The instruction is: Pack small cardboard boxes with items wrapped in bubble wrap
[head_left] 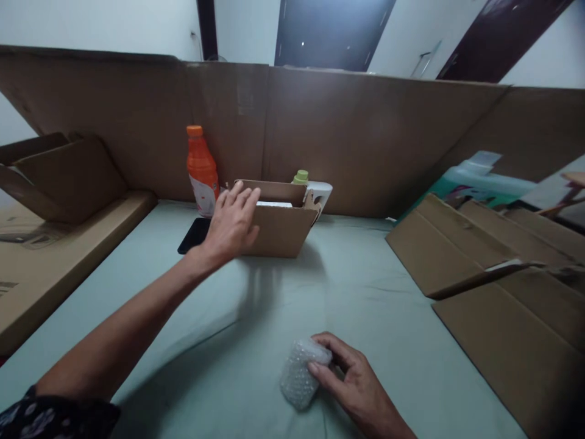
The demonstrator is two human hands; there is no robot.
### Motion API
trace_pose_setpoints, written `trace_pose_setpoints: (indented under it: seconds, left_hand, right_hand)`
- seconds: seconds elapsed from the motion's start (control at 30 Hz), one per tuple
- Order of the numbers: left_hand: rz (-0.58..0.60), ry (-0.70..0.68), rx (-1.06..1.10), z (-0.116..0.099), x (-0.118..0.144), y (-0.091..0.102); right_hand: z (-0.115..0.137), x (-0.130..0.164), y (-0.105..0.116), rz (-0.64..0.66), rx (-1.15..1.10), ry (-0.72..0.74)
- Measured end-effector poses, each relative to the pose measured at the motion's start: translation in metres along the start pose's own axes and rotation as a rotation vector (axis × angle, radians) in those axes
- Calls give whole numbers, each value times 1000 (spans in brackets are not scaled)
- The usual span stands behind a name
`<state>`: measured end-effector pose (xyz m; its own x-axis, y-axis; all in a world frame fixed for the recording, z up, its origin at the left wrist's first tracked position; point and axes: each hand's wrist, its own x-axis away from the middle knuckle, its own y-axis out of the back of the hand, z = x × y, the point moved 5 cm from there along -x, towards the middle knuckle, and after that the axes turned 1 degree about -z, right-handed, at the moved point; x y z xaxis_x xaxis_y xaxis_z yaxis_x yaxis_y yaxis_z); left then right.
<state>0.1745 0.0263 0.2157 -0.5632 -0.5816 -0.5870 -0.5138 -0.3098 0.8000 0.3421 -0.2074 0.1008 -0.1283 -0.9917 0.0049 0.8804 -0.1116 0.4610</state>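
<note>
Near bench edge: right hand (361, 384) fingers pinching bubble-wrapped bundle (300, 373), probably light, soft, fragile; best gripped around the sides | mid-bench: left hand (231, 224) fingers spread on open cardboard box (278, 225) | far edge: orange bottle (202, 171).

Bottle (202, 171) left of box (278, 227), perhaps behind.

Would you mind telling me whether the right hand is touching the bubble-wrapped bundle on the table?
Touching. The head view shows the right hand with its thumb and fingertips pressed against the bubble-wrapped bundle, with no gap between them.
</note>
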Motion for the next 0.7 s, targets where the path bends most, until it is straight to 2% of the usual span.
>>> trace_pose_setpoints:
  seconds: [0.07,0.1,0.17,0.27,0.4,0.5,0.57,0.63,0.7]
  left_hand:
    - [112,32,-34,15,-24,-10]
    - [158,31,-33,18,-27,-14]
    - [194,-2,-19,17,-18,-14]
    - [115,-89,-6,-2,23,5]
    - [-6,-169,21,-42,90,47]
    - [-30,-158,88,-64,125,71]
    - [-33,-141,109,-71,138,79]
    - [-45,-140,101,-74,144,81]
    - [-57,-151,89,-74,146,80]
  right_hand:
    - [-2,3,4,-19,19,-9]
    - [-3,5,7,-33,27,-7]
    - [-4,8,17,-71,30,-3]
    - [-8,16,45,-170,11,-4]
    - [-8,33,95,-372,-39,-20]
    - [17,41,122,-584,-109,43]
    - [46,36,127,-676,-155,117]
    - [78,20,122,-683,-152,196]
    - [106,-4,112,-608,-57,276]
